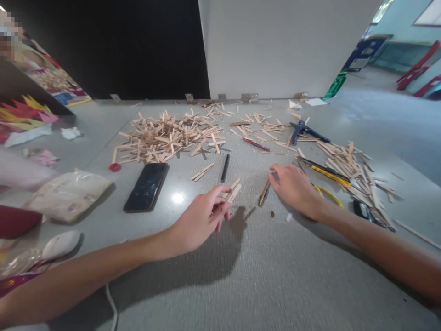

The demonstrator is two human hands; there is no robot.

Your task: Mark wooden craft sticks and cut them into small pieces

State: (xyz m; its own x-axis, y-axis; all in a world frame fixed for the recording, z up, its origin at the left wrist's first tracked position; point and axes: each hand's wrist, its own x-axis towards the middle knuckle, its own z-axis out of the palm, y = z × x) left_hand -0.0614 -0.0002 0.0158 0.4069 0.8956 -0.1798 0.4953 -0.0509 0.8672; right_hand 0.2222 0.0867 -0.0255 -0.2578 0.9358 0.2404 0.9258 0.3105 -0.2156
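My left hand is raised over the table in the middle, its fingers pinched on short pieces of wooden craft stick. To the right, my right hand rests low on the table, fingers loosely bent and a little apart. Its fingertips are at the upper end of a thin stick-like piece with a dark edge; I cannot make out its exact kind. A black pen lies just beyond my left hand. Close to it are a few loose craft sticks.
A big heap of craft sticks lies at the back, with another pile on the right. Around them are a phone, blue-handled pliers, a yellow-and-black cutter, a mouse and a plastic packet. Upright boards stand behind.
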